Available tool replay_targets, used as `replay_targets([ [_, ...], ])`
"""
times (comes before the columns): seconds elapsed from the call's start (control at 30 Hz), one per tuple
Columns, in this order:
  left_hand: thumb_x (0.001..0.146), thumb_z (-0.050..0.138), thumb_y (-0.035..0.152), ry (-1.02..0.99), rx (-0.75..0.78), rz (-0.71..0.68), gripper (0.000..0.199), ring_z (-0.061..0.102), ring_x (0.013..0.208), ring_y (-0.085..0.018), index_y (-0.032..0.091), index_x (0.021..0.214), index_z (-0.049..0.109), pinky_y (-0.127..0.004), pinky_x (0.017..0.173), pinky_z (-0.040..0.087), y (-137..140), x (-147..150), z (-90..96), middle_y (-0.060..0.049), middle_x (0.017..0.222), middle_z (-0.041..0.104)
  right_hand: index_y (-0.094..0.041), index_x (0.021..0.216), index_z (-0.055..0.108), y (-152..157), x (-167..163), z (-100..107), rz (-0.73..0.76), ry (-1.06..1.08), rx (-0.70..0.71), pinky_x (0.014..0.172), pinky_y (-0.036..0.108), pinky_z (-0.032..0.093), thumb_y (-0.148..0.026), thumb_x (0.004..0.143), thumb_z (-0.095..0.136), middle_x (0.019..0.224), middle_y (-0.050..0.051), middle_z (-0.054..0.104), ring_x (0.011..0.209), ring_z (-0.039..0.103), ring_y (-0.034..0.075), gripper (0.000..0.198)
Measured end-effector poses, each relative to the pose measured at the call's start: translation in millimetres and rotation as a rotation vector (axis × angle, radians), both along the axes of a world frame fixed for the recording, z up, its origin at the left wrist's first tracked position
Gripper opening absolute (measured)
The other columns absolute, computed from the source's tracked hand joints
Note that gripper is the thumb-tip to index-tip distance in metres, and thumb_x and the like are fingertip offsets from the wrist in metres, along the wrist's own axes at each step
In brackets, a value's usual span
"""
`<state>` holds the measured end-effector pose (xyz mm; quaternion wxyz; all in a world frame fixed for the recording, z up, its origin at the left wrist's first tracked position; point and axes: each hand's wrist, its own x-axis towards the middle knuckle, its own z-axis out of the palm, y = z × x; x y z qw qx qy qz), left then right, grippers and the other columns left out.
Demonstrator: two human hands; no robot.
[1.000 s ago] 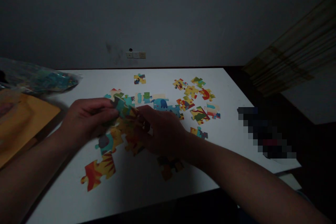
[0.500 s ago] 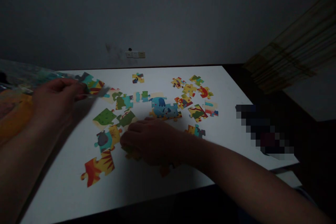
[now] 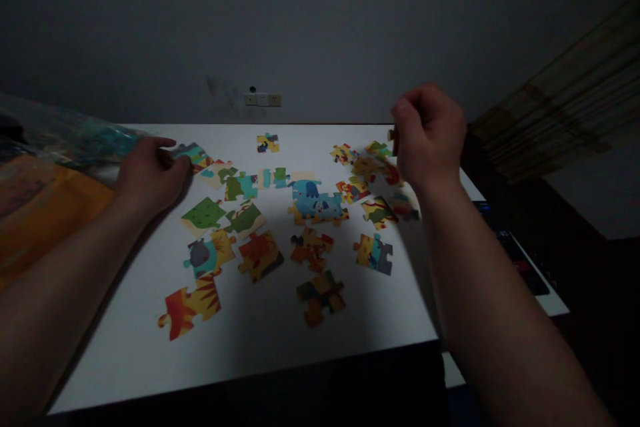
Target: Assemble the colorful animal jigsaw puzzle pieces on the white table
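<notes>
My right hand [image 3: 431,137] is raised over the right side of the white table [image 3: 370,320]. Its fingers are closed on a puzzle piece [image 3: 391,136], of which only an edge shows. At the back left, my left hand [image 3: 154,172] rests with thumb and forefinger apart beside a grey, teal and red puzzle piece [image 3: 194,156]; whether it touches the piece is unclear. Joined blue elephant pieces [image 3: 317,201] lie mid-table. Nearer me are an orange piece [image 3: 261,255], a tiger-striped piece [image 3: 193,307] and a dark green-orange piece [image 3: 321,297].
Several more loose pieces lie at the right, among them a yellow-teal piece [image 3: 374,253]. A clear plastic bag [image 3: 75,137] and an orange package [image 3: 50,210] cover the left side. A dark phone-like object [image 3: 523,263] lies at the right edge. Behind is a wall with sockets [image 3: 263,100].
My right hand has moved from the middle of the table up to the right, uncovering the orange piece and others. My left hand has shifted slightly right and its fingers have spread.
</notes>
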<state>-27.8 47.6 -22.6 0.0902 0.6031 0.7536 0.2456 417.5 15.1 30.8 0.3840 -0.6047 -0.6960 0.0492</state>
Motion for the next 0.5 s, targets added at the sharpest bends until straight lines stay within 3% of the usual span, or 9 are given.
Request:
replay_targets([
  [0.1, 0.101, 0.070, 0.047, 0.057, -0.025, -0.001, 0.073, 0.068, 0.112, -0.032, 0.007, 0.160, 0.058, -0.054, 0.113, 0.056, 4, -2, -4.7, -0.015, 0.124, 0.075, -0.018, 0.127, 0.071, 21, 32, -19, -0.435, -0.130, -0.107, 0.108, 0.055, 0.052, -0.044, 0.107, 0.051, 0.125, 0.022, 0.073, 0.120, 0.068, 0.040, 0.039],
  [0.17, 0.104, 0.065, 0.046, 0.112, -0.021, -0.025, 0.072, 0.067, 0.122, -0.035, 0.003, 0.161, 0.056, -0.058, 0.119, 0.052, 4, -2, -4.9, -0.020, 0.133, 0.075, -0.014, 0.130, 0.073, 28, 46, -33, -0.560, -0.185, -0.219, 0.109, 0.058, 0.053, -0.041, 0.102, 0.057, 0.135, 0.028, 0.070, 0.123, 0.069, 0.043, 0.042],
  [0.27, 0.107, 0.059, 0.046, 0.184, 0.019, -0.110, 0.070, 0.061, 0.138, -0.038, 0.000, 0.160, 0.058, -0.060, 0.128, 0.045, -2, 3, -1.2, -0.025, 0.146, 0.070, -0.009, 0.136, 0.073, 32, 60, -47, -0.642, -0.196, -0.321, 0.108, 0.061, 0.054, -0.039, 0.099, 0.060, 0.145, 0.034, 0.064, 0.125, 0.070, 0.047, 0.050],
  [0.37, 0.112, 0.052, 0.050, 0.210, 0.040, -0.290, 0.071, 0.050, 0.158, -0.038, 0.002, 0.164, 0.056, -0.056, 0.136, 0.038, -9, 7, -0.4, -0.025, 0.164, 0.060, -0.008, 0.139, 0.074, 33, 71, -56, -0.691, -0.184, -0.363, 0.108, 0.062, 0.055, -0.042, 0.100, 0.060, 0.146, 0.034, 0.063, 0.126, 0.070, 0.049, 0.054],
  [0.5, 0.116, 0.040, 0.050, 0.292, -0.098, -0.550, 0.072, 0.030, 0.174, -0.041, 0.003, 0.170, 0.046, -0.059, 0.142, 0.024, -9, 5, -10.3, -0.025, 0.185, 0.038, -0.008, 0.142, 0.074, 35, 82, -65, -0.711, -0.218, -0.397, 0.111, 0.065, 0.053, -0.047, 0.103, 0.058, 0.149, 0.035, 0.061, 0.134, 0.066, 0.050, 0.057],
])
